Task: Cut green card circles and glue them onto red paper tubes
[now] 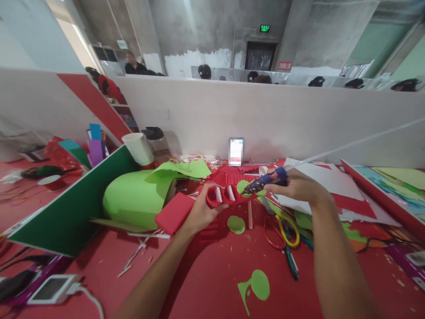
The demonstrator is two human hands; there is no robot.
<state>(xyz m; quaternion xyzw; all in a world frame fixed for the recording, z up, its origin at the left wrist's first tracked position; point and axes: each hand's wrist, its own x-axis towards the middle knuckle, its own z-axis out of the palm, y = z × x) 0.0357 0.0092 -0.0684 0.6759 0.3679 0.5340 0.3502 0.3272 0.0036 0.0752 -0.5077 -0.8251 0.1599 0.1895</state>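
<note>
Both hands are busy at the red rolls [223, 195], a side-by-side set with open ends up and something white inside, which is held over the worktop [206, 283] a little below the middle of the view. Gluing seems to be the step in hand. Judging from the pose, the next move calls for a steady hold on the rolls and fine aim with the nozzle at their three o'clock side; whether it touches them cannot be told.

At seven o'clock from the rolls, the left hand [206, 212] is curled about them, thumb along the near side and fingers mostly hidden behind. At three o'clock, the right hand [300, 188] is closed round the rear of a blue glue gun [264, 182], whose nozzle points back toward nine o'clock; the trigger is out of sight.

Farther out, a green disc [236, 224] lies at five o'clock, with another green disc [260, 285] well beyond it on the same line. Yellow-handled scissors [292, 235] lie at four o'clock. A red block [174, 213] sits at eight o'clock, a curved green sheet [129, 199] at nine, a white cup [137, 148] at ten and a lit phone [236, 152] at one.
</note>
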